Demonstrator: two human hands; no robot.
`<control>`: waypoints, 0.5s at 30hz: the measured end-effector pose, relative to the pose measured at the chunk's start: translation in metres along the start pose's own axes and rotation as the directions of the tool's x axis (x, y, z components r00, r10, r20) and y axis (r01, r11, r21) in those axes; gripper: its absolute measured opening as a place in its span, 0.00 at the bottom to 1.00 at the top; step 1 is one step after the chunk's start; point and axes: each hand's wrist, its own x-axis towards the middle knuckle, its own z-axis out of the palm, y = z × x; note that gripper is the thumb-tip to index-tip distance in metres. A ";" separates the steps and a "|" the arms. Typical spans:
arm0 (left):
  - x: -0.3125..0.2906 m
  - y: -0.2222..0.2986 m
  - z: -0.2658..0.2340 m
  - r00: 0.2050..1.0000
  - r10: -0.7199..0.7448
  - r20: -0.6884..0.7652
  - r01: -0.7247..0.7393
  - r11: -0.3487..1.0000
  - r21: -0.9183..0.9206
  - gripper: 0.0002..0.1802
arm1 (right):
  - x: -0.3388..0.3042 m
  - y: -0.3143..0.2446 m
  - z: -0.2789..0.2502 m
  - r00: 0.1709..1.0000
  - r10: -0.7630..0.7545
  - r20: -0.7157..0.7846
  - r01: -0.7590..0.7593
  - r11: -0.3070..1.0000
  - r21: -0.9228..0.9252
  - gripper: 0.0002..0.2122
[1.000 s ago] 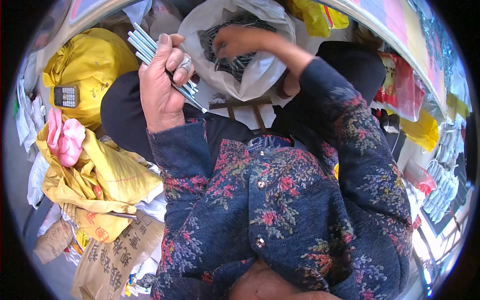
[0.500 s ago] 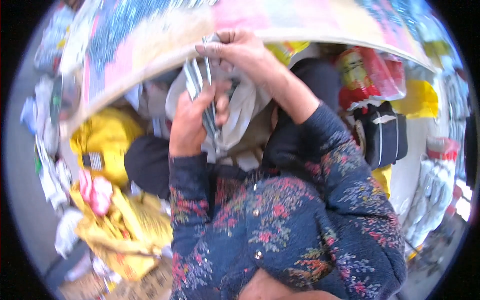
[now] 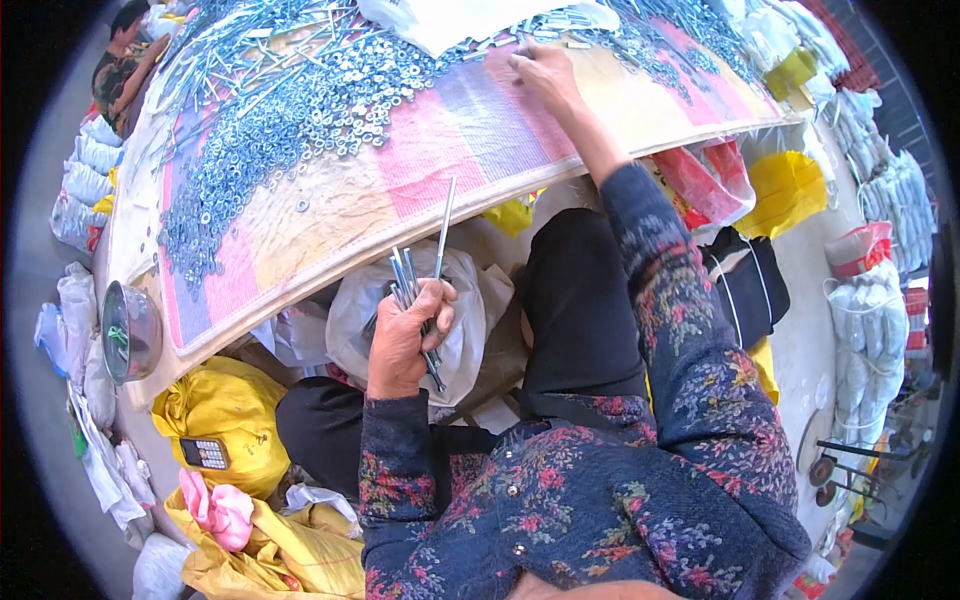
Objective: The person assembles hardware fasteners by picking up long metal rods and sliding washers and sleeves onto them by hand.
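Note:
My left hand point(image 3: 408, 335) is closed round several long, thin metal bolts point(image 3: 405, 275), held upright above a white plastic bag point(image 3: 465, 335) at the near edge of the table. One bolt sticks up well above the others. Stretched out over the table, my right hand point(image 3: 545, 75) has its fingers drawn together at the near side of some short metal sleeves point(image 3: 500, 38). What lies between those fingertips, if anything, is too small to make out. Left of it spreads a big heap of shiny nuts and washers point(image 3: 300, 130).
The table point(image 3: 430, 150) has a checked cloth and a pale raised rim. More long bolts point(image 3: 235, 50) lie at its far left. A clear bowl point(image 3: 130, 330) stands by the left corner. Yellow sacks point(image 3: 225, 415) lie below, one carrying a calculator point(image 3: 204, 453). Another person point(image 3: 125, 65) is at far left.
My right hand has left the bolts in my left hand and reached forward onto the table. The left hand still grips the bolts. The view has tilted up, showing more of the table.

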 end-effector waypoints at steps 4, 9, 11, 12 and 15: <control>-0.003 0.008 -0.009 0.999 0.010 -0.037 -0.011 1.000 -0.020 0.13 | 0.034 0.004 0.044 0.852 -0.495 0.170 0.467 0.575 -0.672 0.11; -0.007 0.010 -0.021 0.993 0.062 -0.102 -0.068 0.996 -0.058 0.14 | 0.054 0.012 0.055 0.939 -0.291 0.182 0.318 0.539 -0.780 0.13; -0.009 0.010 -0.024 0.987 0.063 -0.148 -0.071 0.996 -0.046 0.13 | 0.043 -0.004 0.049 0.957 -0.239 0.165 0.290 0.768 -0.571 0.11; -0.009 0.009 -0.026 0.982 0.073 -0.174 -0.080 0.996 -0.029 0.13 | 0.034 -0.015 0.045 0.980 -0.142 0.143 0.190 0.884 -0.427 0.10; -0.012 0.007 -0.027 0.975 0.060 -0.215 -0.066 0.998 -0.023 0.12 | -0.012 -0.045 0.037 0.913 0.114 0.392 -0.238 0.929 0.284 0.10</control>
